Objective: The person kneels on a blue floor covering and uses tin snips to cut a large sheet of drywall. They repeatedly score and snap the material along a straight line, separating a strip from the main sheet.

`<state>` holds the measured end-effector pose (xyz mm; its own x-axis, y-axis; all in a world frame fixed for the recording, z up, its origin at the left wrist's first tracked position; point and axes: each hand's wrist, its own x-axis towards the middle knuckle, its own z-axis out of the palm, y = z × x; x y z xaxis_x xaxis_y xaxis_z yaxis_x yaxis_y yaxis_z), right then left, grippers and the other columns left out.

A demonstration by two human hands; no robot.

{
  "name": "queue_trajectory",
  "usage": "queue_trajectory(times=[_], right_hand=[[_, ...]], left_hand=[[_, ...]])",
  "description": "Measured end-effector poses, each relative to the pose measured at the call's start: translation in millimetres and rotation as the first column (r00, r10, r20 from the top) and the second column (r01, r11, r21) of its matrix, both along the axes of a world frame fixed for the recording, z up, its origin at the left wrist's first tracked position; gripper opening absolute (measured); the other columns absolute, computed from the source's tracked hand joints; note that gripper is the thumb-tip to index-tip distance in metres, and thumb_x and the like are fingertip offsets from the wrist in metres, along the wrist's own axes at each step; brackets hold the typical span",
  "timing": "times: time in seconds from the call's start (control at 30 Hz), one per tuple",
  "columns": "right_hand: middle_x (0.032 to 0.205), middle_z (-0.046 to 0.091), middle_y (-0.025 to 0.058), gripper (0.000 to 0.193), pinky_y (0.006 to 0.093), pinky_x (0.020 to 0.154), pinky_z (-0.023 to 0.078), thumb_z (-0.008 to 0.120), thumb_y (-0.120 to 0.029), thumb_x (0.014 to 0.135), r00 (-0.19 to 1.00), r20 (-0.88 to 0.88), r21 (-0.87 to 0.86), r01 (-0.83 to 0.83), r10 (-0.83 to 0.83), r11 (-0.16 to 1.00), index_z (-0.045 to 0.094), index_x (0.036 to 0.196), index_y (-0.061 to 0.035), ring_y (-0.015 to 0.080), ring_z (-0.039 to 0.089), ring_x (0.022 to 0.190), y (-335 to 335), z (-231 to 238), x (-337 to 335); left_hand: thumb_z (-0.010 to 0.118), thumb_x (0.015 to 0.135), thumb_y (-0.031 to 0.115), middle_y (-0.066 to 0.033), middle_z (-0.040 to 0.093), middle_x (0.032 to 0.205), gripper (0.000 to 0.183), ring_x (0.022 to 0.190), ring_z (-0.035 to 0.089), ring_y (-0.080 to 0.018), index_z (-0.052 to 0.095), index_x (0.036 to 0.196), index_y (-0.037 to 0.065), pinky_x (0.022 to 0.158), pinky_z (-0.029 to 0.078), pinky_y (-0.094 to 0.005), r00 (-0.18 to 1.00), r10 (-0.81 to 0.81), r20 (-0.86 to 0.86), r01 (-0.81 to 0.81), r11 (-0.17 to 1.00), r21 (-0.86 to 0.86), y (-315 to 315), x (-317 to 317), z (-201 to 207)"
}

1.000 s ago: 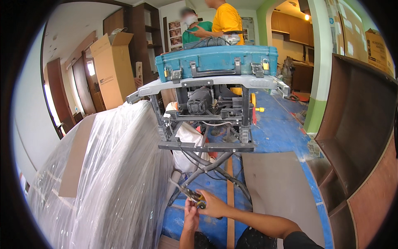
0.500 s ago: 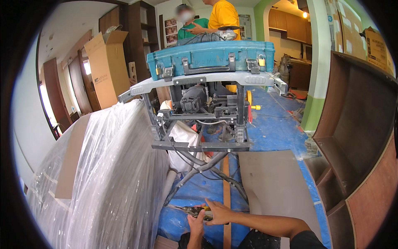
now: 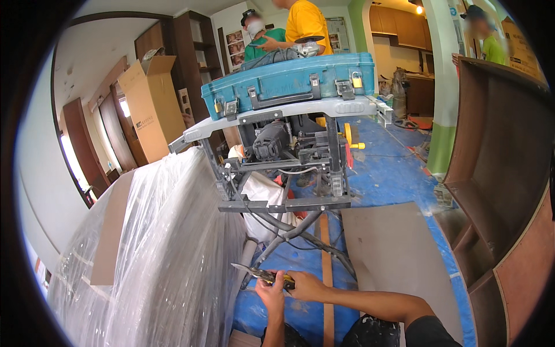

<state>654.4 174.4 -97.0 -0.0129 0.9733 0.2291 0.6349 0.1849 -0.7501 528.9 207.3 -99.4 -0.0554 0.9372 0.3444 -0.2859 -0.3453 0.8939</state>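
Note:
A pair of metal snips (image 3: 254, 272) with dark and yellow parts sits in both of my hands, low in the middle of the view. Its pale pointed tip faces left, toward the plastic-wrapped bulk. My left hand (image 3: 272, 295) grips it from below, thumb raised along its side. Around the handle end, at the right, my right hand (image 3: 306, 286) is closed, its forearm coming in from the lower right. My fingers hide much of the handles. Beneath lies a blue floor sheet (image 3: 248, 312), with a narrow wooden strip (image 3: 328, 277) running along it.
Ahead stands a folding saw stand (image 3: 283, 205) bearing a teal tool case (image 3: 277, 87). Plastic-wrapped bulk (image 3: 167, 248) fills the left. A grey-brown board (image 3: 393, 248) lies to the right, beside a dark cabinet (image 3: 503, 162). Two people stand behind the case; another person (image 3: 494, 52) is at far right.
Both hands and the snips appear slightly higher, and the blade now shows broader and paler. My view has tilted a little. A person in a lime shirt has come into sight at far right.

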Motion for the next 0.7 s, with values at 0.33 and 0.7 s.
queue_trajectory(times=[0.33, 0.7], right_hand=[[0.086, 0.071, 0.0225, 0.029, 0.0521, 0.075, 0.053, 0.068, -0.03, 0.081, 0.987, 0.121, -0.075, 0.117, -0.108, 0.99, 0.073, 0.096, -0.0059, 0.0442, 0.068, 0.083, -10, -3, 28], [0.098, 0.07, 0.0242, 0.046, 0.0468, 0.08, 0.053, 0.075, -0.036, 0.08, 0.992, -0.124, -0.094, -0.05, 0.039, 0.994, 0.067, 0.113, -0.0038, 0.0434, 0.067, 0.094, 0, -36, 42]], left_hand=[[0.077, 0.089, 0.006, -0.0078, 0.069, 0.077, 0.018, 0.068, 0.063, -0.0118, 0.062, 0.087, -0.002, 0.065, 0.051, -0.0266, 0.997, -0.06, -0.051, 0.059, 0.998, -0.029, -1, 33, -19], [0.081, 0.084, 0.01, -0.0072, 0.067, 0.081, 0.023, 0.072, 0.062, -0.0118, 0.063, 0.089, -0.003, 0.065, 0.05, -0.0277, 0.952, 0.008, -0.307, -0.01, 1.0, -0.004, 3, 33, -37]])
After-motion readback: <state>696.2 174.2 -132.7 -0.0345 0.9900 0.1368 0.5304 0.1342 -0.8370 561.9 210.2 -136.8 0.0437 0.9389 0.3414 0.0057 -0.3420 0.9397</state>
